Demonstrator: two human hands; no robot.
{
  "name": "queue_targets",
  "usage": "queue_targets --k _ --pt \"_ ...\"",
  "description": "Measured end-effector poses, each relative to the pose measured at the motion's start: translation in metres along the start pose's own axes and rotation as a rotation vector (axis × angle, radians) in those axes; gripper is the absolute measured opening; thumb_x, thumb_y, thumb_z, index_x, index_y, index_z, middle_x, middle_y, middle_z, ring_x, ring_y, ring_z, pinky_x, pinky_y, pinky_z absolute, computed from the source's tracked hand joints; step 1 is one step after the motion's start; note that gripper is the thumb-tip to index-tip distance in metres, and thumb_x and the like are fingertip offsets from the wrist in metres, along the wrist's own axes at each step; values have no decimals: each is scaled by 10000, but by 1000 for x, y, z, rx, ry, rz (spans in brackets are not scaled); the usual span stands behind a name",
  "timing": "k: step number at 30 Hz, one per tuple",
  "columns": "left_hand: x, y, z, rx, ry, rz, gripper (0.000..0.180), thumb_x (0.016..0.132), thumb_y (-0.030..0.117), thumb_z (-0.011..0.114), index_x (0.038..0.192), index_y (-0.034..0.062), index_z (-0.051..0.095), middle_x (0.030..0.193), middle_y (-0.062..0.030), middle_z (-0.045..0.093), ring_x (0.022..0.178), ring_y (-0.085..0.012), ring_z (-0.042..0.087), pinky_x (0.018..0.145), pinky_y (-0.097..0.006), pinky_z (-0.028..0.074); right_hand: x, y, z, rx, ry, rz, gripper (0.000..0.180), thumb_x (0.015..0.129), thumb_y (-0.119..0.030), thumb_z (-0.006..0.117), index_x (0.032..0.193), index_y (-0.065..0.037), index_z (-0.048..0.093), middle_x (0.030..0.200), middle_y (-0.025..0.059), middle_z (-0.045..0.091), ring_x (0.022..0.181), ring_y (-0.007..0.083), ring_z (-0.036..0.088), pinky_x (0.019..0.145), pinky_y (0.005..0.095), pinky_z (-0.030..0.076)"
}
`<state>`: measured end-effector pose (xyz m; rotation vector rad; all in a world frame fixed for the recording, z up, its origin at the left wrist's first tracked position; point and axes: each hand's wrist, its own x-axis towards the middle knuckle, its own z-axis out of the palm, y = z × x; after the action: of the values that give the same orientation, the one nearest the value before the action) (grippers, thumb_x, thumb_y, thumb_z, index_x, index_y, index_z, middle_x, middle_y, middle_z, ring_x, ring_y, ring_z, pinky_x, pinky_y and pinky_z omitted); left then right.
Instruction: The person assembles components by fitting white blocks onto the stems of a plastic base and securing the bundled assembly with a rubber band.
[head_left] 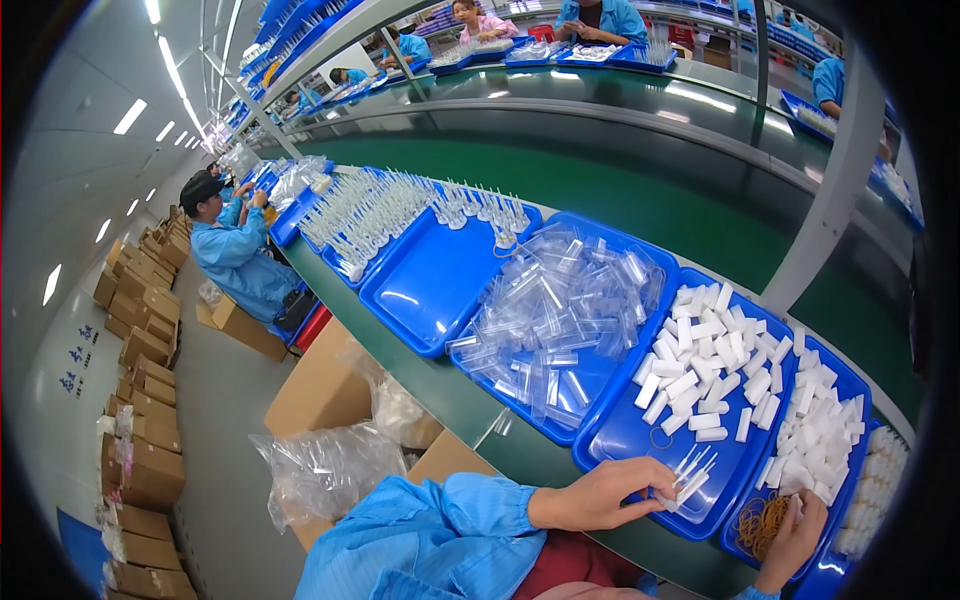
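Left hand: the left hand [612, 494] has thumb and fingertips pinched together on a small bundle of thin white sticks [688, 482], above the near edge of a blue tray.
Right hand: the right hand [794, 537] is partly curled at the rubber bands [758, 524]; whether it has hold of one, I cannot tell.
In hand: the bundle looks unfinished, as no band can be made out around it.
Left to use: short white cylinders [708, 352] lie loose in the tray in front, more white pieces [822, 415] in the next one right, and clear plastic sleeves [570, 305] heap up to the left.
Apparently done: rows of stemmed pieces [365, 212] stand farther left; judging by these, the batch is well under way, with plenty remaining.
Tabletop: the dark green tabletop [398, 335] carries blue trays side by side, along a green conveyor belt [610, 185].
Room: a co-worker in blue [232, 255] sits to the left; cardboard boxes [150, 445] line the wall under strip lights [130, 116].
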<state>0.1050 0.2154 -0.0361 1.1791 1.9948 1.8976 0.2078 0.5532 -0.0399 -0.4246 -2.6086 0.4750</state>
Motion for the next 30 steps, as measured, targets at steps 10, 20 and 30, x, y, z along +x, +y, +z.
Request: queue_targets --k 10,20,30 --pt "0 -3 1 -45 -12 -28 237 868 15 682 1085 49 596 1129 -112 630 1036 -282 642 822 -341 544 -1 15 -3 -363 -95 -43 312 824 3 627 1132 -24 588 1055 136 612 1003 339 552 850 402 417" --pt "0 -5 -4 -18 28 -21 249 850 -32 680 1077 47 615 1127 -122 651 1042 -293 640 868 -356 521 20 -81 -57 -220 -138 -67 326 954 -166 639 1263 -60 641 1168 157 668 1049 314 603 911 444 443" --pt "0 1 -5 96 23 33 353 849 -37 663 1194 36 646 1120 -109 646 1009 -276 633 837 -360 521 15 -144 27 1013 0 347 341 1016 -100 522 1336 11 483 1135 123 569 1075 167 584 1003 333 479"
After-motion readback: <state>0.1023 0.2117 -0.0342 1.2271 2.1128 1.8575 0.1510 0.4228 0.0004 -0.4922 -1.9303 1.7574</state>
